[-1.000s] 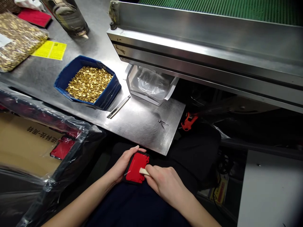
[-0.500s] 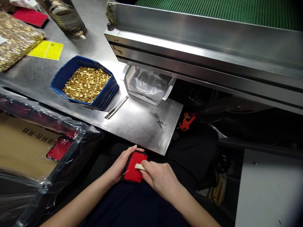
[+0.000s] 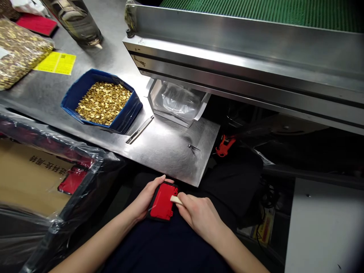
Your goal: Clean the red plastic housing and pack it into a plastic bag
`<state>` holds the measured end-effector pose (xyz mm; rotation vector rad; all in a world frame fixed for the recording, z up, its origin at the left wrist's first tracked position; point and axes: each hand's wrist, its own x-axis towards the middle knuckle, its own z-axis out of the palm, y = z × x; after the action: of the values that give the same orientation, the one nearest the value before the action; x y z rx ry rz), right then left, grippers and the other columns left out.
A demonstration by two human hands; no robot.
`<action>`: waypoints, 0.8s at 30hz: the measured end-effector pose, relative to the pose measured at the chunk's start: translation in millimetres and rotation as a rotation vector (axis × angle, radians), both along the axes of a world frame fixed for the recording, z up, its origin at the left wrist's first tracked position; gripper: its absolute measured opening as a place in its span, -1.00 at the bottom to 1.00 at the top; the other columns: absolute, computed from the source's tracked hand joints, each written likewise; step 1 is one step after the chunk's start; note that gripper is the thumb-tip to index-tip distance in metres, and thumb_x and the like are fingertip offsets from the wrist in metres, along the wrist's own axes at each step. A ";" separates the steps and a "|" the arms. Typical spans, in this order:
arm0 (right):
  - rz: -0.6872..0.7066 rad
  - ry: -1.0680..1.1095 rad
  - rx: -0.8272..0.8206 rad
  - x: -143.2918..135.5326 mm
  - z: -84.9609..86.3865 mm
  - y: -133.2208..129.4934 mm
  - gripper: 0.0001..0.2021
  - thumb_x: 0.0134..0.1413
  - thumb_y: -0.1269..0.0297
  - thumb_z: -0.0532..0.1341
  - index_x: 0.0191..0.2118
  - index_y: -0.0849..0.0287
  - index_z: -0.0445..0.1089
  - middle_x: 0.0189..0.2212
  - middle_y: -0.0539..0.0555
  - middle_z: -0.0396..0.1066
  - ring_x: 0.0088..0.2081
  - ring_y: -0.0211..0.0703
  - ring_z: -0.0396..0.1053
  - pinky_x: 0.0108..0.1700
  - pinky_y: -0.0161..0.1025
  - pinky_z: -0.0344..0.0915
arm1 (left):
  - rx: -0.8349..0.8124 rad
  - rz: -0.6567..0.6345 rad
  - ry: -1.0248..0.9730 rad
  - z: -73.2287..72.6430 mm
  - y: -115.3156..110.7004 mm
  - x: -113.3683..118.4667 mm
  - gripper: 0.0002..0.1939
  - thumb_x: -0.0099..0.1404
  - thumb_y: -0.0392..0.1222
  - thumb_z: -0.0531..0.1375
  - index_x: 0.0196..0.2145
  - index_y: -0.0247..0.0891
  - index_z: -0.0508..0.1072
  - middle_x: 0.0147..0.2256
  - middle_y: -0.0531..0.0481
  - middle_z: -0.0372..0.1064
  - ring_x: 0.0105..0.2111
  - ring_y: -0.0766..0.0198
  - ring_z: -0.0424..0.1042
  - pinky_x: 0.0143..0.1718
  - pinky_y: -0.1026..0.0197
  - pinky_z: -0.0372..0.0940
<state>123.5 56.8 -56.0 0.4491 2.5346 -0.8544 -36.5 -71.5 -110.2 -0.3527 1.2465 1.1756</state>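
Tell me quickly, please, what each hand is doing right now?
Left hand: closed around the red part, holding it over the lap.
Right hand: closed on a pale stick-like tool, its tip on the red part.

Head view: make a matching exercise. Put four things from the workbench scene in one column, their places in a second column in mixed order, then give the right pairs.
Things:
1. red part
2. gold pieces
3. yellow label
4. metal strip

Places:
A. flat on the steel table, right of the blue bin
B. held in the left hand, with the right hand pressing a pale tool to it
C. heaped in the blue bin
D. far left of the table, beside a clear bag

Pairs: 1-B, 2-C, 3-D, 4-A
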 end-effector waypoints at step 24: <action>0.080 0.065 -0.004 -1.7 -4.1 0.9 -0.86 0.50 0.17 0.06 -0.10 0.03 0.32 -0.33 -0.08 0.52 -0.37 -0.20 0.52 -0.42 -0.25 0.01 | -0.016 -0.002 0.002 -1.0 1.1 0.7 -0.52 0.35 0.20 0.26 -0.15 -0.32 0.62 -0.35 -0.18 0.63 -0.44 0.12 0.53 -0.42 0.22 0.42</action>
<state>121.8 57.8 -60.1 0.3211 2.5902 -0.8572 -35.8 -70.4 -111.2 -0.3625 1.2581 1.1647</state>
